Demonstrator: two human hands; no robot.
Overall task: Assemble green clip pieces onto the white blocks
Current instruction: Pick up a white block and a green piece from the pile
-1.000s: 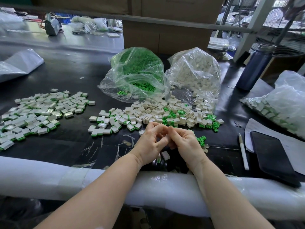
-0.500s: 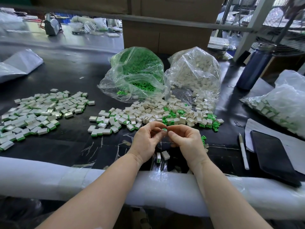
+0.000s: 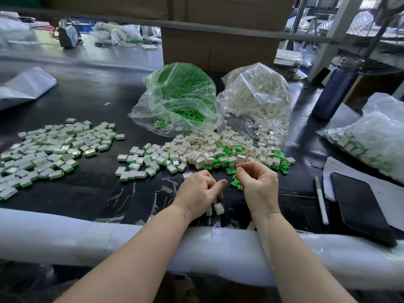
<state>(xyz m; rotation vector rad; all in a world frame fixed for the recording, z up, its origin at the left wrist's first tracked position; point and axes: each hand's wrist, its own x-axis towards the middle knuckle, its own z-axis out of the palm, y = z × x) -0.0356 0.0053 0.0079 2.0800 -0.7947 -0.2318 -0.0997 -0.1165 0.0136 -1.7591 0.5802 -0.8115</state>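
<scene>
right hand [image 3: 259, 184] curled over loose clips [image 3: 235, 183], nearer them | blocks [image 3: 209, 159] just beyond both | left hand [image 3: 199, 192] curled, hold unclear; finished block [image 3: 218, 208] beneath

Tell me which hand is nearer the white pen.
Right. The right hand lies just left of the white pen; the left hand sits farther left, beyond it.

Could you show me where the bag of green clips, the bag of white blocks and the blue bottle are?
bag of green clips [image 3: 177, 99]: head view, on the bag's clear front.
bag of white blocks [image 3: 258, 95]: head view, middle of the bag.
blue bottle [image 3: 334, 90]: head view, on its body.
</scene>
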